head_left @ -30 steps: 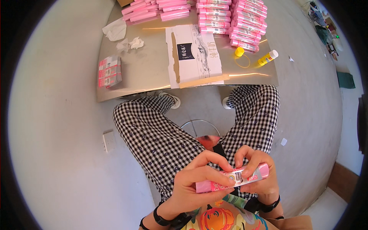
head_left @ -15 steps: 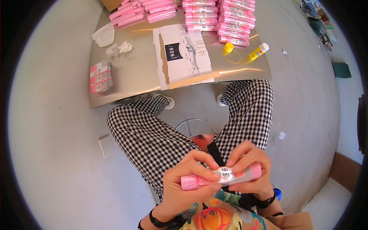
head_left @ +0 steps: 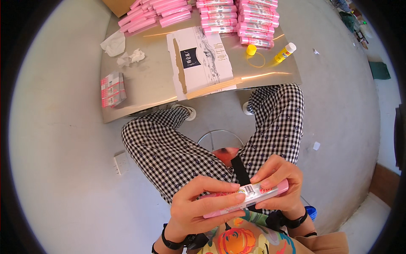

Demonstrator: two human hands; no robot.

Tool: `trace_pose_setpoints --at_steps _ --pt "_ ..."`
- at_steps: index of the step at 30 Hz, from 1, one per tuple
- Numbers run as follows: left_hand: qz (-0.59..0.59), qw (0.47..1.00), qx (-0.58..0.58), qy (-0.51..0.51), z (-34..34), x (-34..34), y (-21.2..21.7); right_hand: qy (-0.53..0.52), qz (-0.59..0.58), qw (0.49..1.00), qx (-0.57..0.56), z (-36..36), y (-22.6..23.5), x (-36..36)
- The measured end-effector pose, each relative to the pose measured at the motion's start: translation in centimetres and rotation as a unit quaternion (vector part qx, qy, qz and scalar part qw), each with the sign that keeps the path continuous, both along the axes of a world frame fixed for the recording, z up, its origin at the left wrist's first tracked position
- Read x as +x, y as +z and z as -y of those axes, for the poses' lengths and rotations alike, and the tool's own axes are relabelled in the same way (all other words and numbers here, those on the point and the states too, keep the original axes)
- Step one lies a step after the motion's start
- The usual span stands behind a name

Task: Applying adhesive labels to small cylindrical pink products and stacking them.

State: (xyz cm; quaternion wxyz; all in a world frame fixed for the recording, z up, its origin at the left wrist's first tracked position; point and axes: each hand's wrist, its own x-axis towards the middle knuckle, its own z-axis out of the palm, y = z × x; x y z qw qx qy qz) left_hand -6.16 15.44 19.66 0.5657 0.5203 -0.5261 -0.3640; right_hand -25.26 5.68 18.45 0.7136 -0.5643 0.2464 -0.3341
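Observation:
Above my lap I hold a pink roll (head_left: 275, 190) wrapped in a silver, pink and white printed label (head_left: 252, 191). It lies crosswise, its right end tilted up. My left hand (head_left: 201, 202) is closed around the left part, with fingers over the top and the thumb hidden or partly hidden below. My right hand (head_left: 285, 182) grips the right part, its fingertips pressing on the label near the middle. The label's far side and underside are hidden from me.
On the metal table (head_left: 152, 82) are plain pink rolls (head_left: 154, 15), stacked labelled rolls (head_left: 257, 25), a pile of labels (head_left: 113, 89), crumpled tissues (head_left: 113, 43), a flattened printed carton (head_left: 203, 59), a thin wooden strip (head_left: 215, 87), a yellow glue stick (head_left: 285, 53) and its yellow cap (head_left: 251, 50).
The roll has turned in my hands and tilts more, its left end lower, so more of the label's near side shows. My left hand has shifted slightly left; both hands keep hold.

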Motion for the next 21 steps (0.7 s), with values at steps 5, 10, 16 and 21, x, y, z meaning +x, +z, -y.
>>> trace_pose_setpoints --at_steps 5,10,16,21 --pt "0.059 0.998 -0.027 0.012 0.3 0.2 0.1 0.015 0.001 1.0 0.018 0.2 -0.3 -0.1" --pt "0.05 0.998 -0.025 0.016 0.0 -0.2 0.0 0.027 0.008 0.999 0.041 0.4 -0.2 -0.3" --pt "0.067 0.997 -0.036 0.032 0.3 -0.7 -0.1 0.027 0.011 0.991 0.131 0.3 0.0 -0.4" --pt "0.055 0.998 -0.017 0.041 0.2 -1.0 -0.4 0.019 0.003 0.987 0.158 0.4 0.1 -0.5"
